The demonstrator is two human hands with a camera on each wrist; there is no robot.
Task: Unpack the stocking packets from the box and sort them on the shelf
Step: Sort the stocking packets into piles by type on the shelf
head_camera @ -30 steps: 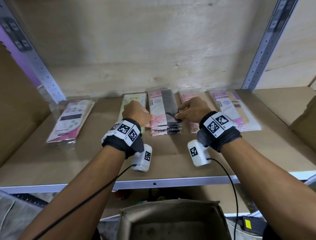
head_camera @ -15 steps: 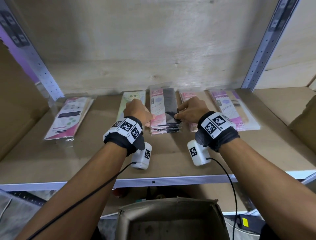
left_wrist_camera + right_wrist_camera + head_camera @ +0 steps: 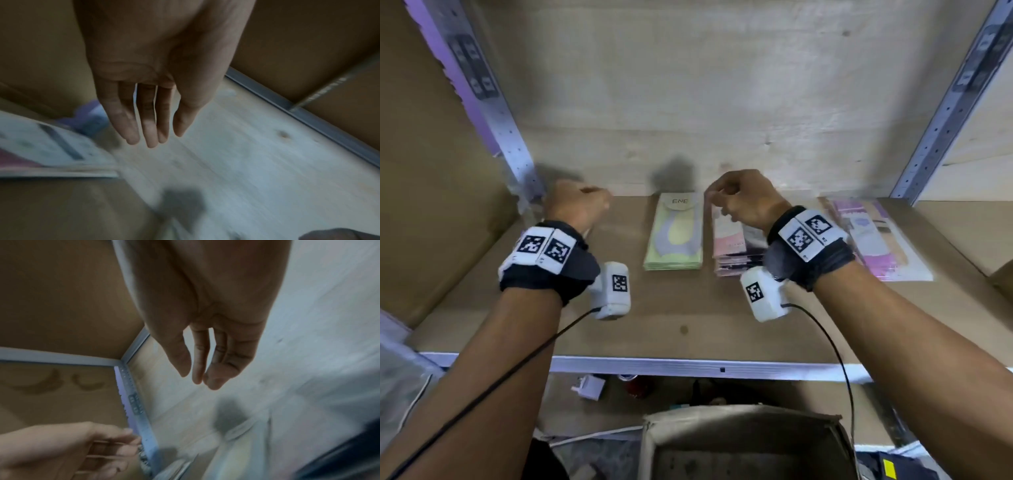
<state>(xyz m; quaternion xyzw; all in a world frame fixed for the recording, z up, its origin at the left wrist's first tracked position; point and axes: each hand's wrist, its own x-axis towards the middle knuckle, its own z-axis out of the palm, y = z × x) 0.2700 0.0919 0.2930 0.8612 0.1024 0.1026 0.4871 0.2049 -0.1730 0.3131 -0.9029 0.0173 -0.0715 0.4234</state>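
With both the left hand and right hand empty, fingers loosely extended, a careless pass could scatter the pink packet stack on the shelf

We've got bare shelf board along the whole front edge, at 6 o'clock of the packets. Back row is crowded: green packet stack just beside the pink-and-black stack, purple packets at 3 o'clock. There's an open lane at 9 o'clock of the green stack. The left upright blocks the back corner at 10 o'clock.
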